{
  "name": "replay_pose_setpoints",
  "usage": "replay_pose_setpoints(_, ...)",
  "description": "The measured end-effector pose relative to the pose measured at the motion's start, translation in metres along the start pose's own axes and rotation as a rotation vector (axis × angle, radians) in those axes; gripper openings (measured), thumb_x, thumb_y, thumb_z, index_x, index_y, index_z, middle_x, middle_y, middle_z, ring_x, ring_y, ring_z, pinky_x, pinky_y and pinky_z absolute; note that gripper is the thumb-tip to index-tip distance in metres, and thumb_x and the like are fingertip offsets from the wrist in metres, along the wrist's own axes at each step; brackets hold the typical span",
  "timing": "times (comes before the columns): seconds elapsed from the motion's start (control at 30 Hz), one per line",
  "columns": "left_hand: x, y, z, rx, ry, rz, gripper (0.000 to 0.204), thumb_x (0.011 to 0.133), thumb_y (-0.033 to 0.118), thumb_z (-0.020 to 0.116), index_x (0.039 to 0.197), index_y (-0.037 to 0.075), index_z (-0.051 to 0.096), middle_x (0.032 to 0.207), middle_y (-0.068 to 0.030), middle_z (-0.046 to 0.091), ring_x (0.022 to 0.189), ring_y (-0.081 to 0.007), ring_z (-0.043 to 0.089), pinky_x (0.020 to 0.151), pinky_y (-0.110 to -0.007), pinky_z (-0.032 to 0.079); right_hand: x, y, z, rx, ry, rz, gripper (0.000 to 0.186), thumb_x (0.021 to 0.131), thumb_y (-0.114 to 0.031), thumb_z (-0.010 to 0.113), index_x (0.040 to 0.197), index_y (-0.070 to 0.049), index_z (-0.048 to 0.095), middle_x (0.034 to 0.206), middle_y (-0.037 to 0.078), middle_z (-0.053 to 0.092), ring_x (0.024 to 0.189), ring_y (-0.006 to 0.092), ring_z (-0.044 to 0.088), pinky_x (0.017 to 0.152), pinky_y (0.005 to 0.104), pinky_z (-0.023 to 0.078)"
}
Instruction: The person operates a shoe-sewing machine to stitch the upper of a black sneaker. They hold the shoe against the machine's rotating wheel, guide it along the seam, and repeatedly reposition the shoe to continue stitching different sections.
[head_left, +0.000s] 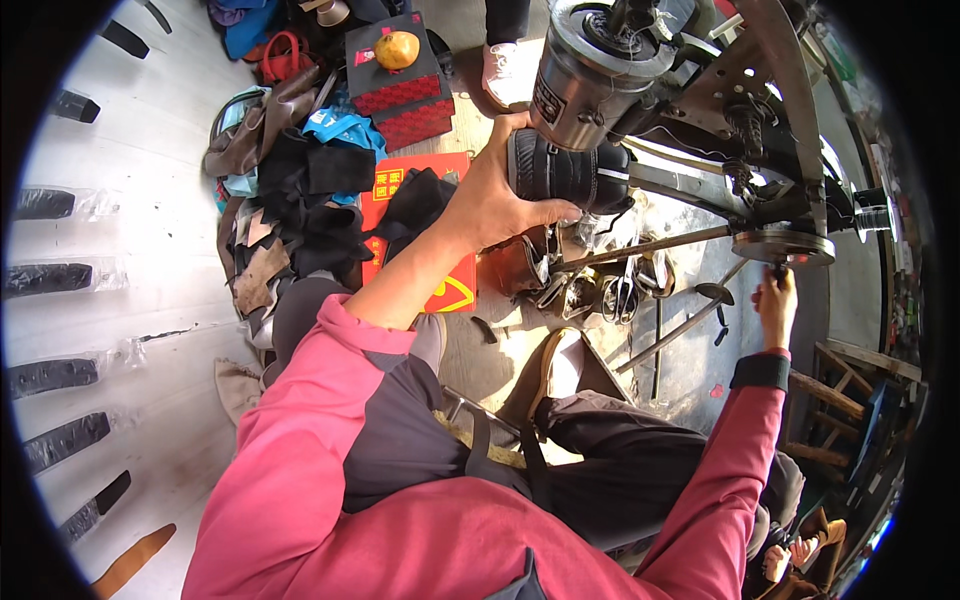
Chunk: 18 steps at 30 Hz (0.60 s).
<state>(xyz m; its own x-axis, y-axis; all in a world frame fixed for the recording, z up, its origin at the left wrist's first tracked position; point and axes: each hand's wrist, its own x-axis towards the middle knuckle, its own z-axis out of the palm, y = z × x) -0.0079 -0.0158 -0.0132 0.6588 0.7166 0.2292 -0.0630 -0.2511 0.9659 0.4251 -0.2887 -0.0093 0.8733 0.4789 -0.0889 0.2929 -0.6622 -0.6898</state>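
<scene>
My left hand (492,195) is closed around a black padded item with zips (555,170), perhaps footwear, holding it directly under the steel cylindrical head (590,80) of a machine. At the right, my right hand (775,305) has its fingers wrapped around a small dark handle just beneath a round metal wheel (783,247) on the machine. The machine's frame and long bars (680,185) extend between the two hands. The underside of the black item is partly hidden by my fingers.
Left: leather and fabric scraps (320,170), stacked boxes (395,100) with a round yellow fruit (397,50), a red printed board (455,290). Below the machine: tools and metal pieces (615,295). Another person's white shoe (500,70) stands behind; a wooden stool (830,410) is at right.
</scene>
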Motion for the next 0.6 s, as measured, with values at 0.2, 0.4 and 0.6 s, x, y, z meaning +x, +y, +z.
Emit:
replay_pose_setpoints(0.2,0.001,0.006,0.0,-0.111,-0.015,-0.028,0.085,0.076,0.012,0.097,0.142,0.002,0.044,0.129,-0.0077,0.069,0.114,-0.015,0.069,0.104,-0.034,0.054,-0.052,-0.061,0.008,0.262,-0.354,-0.321,0.027,0.107,-0.031,0.065,0.102,-0.005,0.067,0.077,0.003,0.069,0.063,0.0106,0.066,0.058,0.0254,0.052)
replay_pose_setpoints(0.4,0.004,0.01,-0.003,-0.052,-0.034,-0.054,0.088,0.075,0.011,0.097,0.145,0.002,0.043,0.13,-0.0083,0.068,0.117,-0.0161,0.067,0.106,-0.034,0.053,0.01,-0.033,-0.053,0.261,0.215,-0.145,0.011,0.108,-0.017,0.06,0.101,-0.01,0.066,0.077,-0.005,0.056,0.065,0.0035,0.052,0.057,0.0212,0.043)
replay_pose_setpoints(0.6,0.005,0.011,-0.004,-0.031,-0.025,-0.045,0.086,0.075,0.018,0.098,0.142,0.001,0.047,0.134,-0.01,0.066,0.12,-0.0177,0.064,0.109,-0.035,0.05,-0.027,-0.018,0.027,0.018,-0.293,0.018,0.033,0.104,-0.033,0.066,0.114,-0.002,0.064,0.074,0.004,0.063,0.059,0.0125,0.064,0.055,0.0289,0.05)
